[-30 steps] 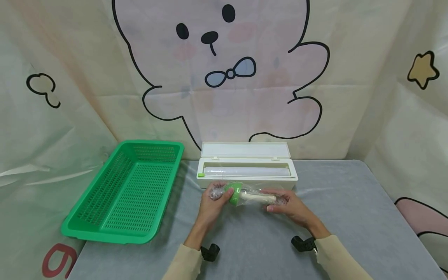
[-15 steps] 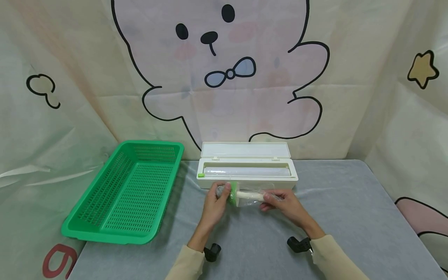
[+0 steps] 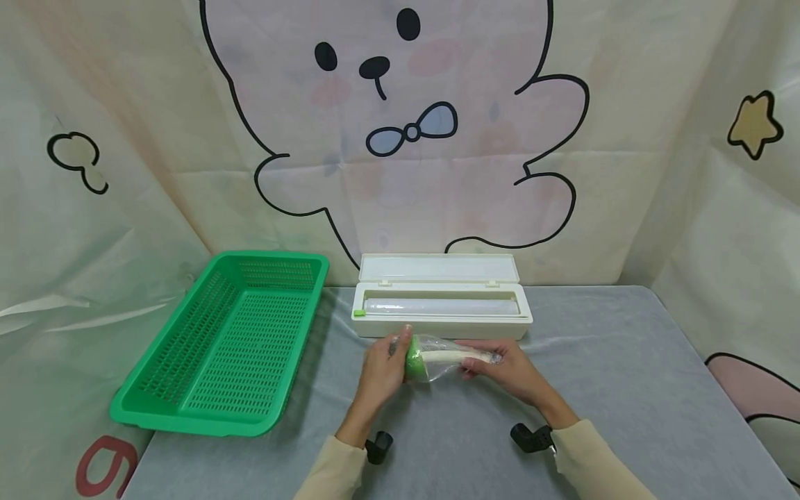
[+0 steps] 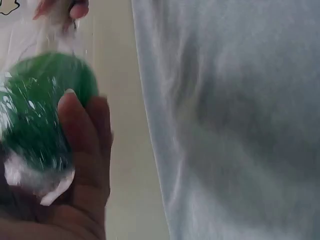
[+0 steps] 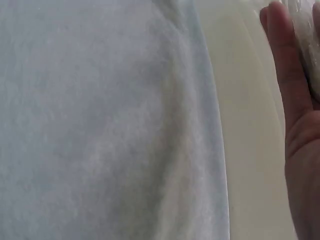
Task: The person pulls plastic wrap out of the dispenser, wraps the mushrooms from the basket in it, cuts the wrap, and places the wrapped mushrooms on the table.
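Both hands hold a green-headed object with a cream handle, wrapped in clear film, just above the grey tablecloth. My left hand grips the green head, thumb laid across the film. My right hand holds the handle's end, and in the right wrist view only its palm edge shows against the film. Just behind them stands the white film dispenser box, lid open, roll lying inside.
A green perforated basket with nothing in it sits at the left of the table. A printed cartoon-bear curtain hangs behind. A black wrist-camera mount shows at my left wrist and another at my right.
The wrapped object has been turned in my hands and drawn slightly nearer. My right hand slid left along the handle. The loose film at both ends now lies tighter against the object.
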Demonstrator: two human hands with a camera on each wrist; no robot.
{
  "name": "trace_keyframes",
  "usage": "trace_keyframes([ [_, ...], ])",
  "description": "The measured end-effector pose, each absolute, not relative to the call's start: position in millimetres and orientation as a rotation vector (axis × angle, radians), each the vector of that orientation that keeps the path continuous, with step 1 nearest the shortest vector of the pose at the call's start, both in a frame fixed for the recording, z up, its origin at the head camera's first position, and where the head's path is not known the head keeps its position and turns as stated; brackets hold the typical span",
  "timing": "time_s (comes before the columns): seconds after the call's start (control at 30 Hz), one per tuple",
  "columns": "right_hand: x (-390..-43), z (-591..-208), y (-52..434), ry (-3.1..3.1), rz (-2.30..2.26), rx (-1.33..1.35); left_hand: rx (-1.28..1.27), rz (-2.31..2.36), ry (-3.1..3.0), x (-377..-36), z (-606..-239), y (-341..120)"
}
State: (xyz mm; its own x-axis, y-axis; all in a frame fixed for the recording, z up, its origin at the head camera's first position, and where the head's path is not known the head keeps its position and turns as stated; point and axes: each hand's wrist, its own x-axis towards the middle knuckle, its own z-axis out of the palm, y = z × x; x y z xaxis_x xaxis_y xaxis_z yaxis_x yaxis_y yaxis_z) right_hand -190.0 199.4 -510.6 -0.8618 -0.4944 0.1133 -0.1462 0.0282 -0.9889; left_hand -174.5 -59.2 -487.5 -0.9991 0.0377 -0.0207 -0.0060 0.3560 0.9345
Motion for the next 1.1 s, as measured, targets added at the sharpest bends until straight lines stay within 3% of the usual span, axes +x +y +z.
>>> trace_keyframes([
  [0.3, -190.7, -510.5, 202.8, 1.940, -1.949, -0.601, 0.360, 1.617, 2.552, -173.5, -489.4, -63.3],
  [0.7, -186.2, -504.2, 186.6, 2.092, -1.852, -0.828, 0.116, 1.800, 2.277, -176.9, -486.2, -63.3],
  [0.97, -185.1, -498.3, 186.8, 2.198, -1.791, -0.518, 0.369, 1.650, 2.551, -173.5, -489.5, -64.6],
  [1.1, -185.2, -498.6, 184.6, 2.167, -1.814, -0.502, 0.308, 1.647, 2.604, -171.6, -488.9, -62.1],
])
